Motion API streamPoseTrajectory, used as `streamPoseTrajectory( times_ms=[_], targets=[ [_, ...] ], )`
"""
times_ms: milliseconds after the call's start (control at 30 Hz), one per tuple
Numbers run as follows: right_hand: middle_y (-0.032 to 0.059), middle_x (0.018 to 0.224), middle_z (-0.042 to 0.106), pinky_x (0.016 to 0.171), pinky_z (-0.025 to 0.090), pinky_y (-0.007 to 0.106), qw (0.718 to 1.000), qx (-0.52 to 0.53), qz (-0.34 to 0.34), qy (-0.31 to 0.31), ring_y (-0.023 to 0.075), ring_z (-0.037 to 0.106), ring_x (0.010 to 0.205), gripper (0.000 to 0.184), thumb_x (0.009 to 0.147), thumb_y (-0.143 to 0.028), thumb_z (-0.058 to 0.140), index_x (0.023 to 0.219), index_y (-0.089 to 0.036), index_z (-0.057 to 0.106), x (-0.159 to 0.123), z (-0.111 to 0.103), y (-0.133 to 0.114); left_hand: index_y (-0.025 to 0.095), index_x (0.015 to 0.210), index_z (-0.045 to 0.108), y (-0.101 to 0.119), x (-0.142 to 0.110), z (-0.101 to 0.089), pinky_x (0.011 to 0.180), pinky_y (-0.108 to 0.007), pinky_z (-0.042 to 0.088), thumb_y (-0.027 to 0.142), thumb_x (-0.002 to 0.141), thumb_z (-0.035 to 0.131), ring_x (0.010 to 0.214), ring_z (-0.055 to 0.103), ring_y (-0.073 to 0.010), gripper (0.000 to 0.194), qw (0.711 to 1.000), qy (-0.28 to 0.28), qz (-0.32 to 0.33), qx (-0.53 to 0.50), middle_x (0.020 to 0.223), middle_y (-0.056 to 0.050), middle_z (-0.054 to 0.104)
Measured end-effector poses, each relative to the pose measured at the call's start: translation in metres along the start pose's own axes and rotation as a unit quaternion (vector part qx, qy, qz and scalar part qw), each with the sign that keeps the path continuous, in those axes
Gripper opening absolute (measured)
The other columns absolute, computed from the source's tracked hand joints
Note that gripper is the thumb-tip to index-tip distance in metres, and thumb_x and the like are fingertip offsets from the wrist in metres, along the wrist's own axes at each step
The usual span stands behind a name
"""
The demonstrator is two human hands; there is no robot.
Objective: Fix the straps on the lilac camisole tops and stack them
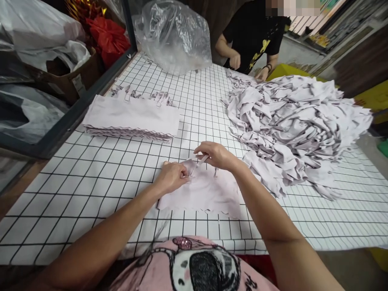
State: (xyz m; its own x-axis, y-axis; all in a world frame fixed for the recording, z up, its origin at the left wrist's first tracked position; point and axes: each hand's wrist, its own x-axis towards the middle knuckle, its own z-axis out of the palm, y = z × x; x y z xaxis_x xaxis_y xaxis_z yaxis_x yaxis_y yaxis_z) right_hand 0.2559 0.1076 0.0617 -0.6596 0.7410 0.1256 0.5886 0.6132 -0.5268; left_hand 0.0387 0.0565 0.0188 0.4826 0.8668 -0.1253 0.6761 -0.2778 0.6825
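A pale pink camisole top [206, 194] with thin straps lies on the table in front of me, its wavy hem toward my body. My left hand [172, 176] pinches the top's upper left edge, near where a strap joins. In my right hand [216, 155] a strap [201, 161] of the same top is drawn up between thumb and fingers. A second strap [216, 173] shows beside my right wrist. Farther left rests a neat stack of like tops [131, 117], straps pointing away from me.
A large heap of crumpled pale garments [297, 121] covers the table's right side. Beyond stands a co-worker [251, 40] with both hands near the heap. A clear plastic bag [176, 36] sits at the far edge. Left of the gridded tablecloth [121, 161] are boxes and bags.
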Motion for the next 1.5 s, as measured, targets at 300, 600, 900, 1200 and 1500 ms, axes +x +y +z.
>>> streamPoseTrajectory(
  times_ms=[300, 600, 900, 1200, 1500],
  targets=[
    [0.0005, 0.071, 0.054, 0.061, 0.041, 0.028, 0.943, 0.22, 0.088, 0.234, 0.0124, 0.044, 0.064, 0.038, 0.077, -0.054, 0.069, 0.068, -0.019, 0.056, 0.042, 0.035, 0.01, 0.02, 0.072, 0.065, 0.0, -0.003, -0.004, 0.09, -0.042, 0.039, 0.036, 0.075, 0.067, 0.079, 0.061, -0.0209, 0.017, 1.0, 0.002, 0.022, -0.016, 0.076, -0.001, 0.067],
    [0.0008, 0.076, 0.055, 0.065, 0.043, 0.028, 0.94, 0.258, 0.081, 0.208, 0.0139, 0.049, 0.07, 0.036, 0.078, -0.054, 0.067, 0.074, -0.019, 0.058, 0.04, 0.062, 0.001, 0.019, 0.085, 0.061, 0.006, 0.008, -0.014, 0.079, -0.03, 0.049, 0.034, 0.087, 0.053, 0.09, 0.061, -0.0186, 0.017, 0.975, 0.145, 0.034, -0.163, 0.094, -0.006, 0.064],
    [0.0097, 0.108, 0.054, 0.095, 0.041, 0.045, 0.959, 0.143, 0.003, 0.246, 0.0265, 0.05, 0.104, 0.072, 0.059, -0.07, 0.075, 0.108, -0.022, 0.056, 0.011, 0.045, -0.01, 0.021, 0.093, 0.064, 0.008, 0.031, -0.035, 0.089, -0.034, 0.045, 0.035, 0.082, 0.061, 0.1, 0.057, -0.0214, 0.018, 0.979, 0.126, 0.152, -0.059, 0.1, -0.006, 0.064],
    [0.0123, 0.12, 0.046, 0.099, 0.042, 0.049, 0.959, 0.148, 0.094, 0.221, 0.0288, 0.047, 0.115, 0.089, 0.061, -0.059, 0.08, 0.133, -0.022, 0.045, 0.022, 0.042, 0.004, 0.017, 0.083, 0.069, 0.009, 0.063, -0.037, 0.069, -0.029, 0.047, 0.027, 0.076, 0.057, 0.075, 0.06, -0.0172, 0.017, 0.984, 0.123, 0.096, -0.091, 0.083, -0.004, 0.069],
    [0.0083, 0.098, 0.06, 0.07, 0.047, 0.035, 0.914, 0.015, 0.349, 0.205, 0.0183, 0.059, 0.075, 0.023, 0.085, -0.04, 0.062, 0.095, -0.019, 0.06, -0.085, 0.011, 0.005, 0.017, 0.115, 0.058, 0.0, 0.071, -0.039, 0.069, -0.029, 0.049, 0.033, 0.075, 0.062, 0.073, 0.064, -0.0149, 0.042, 0.988, 0.079, -0.112, -0.071, 0.119, -0.009, 0.063]
  ],
)
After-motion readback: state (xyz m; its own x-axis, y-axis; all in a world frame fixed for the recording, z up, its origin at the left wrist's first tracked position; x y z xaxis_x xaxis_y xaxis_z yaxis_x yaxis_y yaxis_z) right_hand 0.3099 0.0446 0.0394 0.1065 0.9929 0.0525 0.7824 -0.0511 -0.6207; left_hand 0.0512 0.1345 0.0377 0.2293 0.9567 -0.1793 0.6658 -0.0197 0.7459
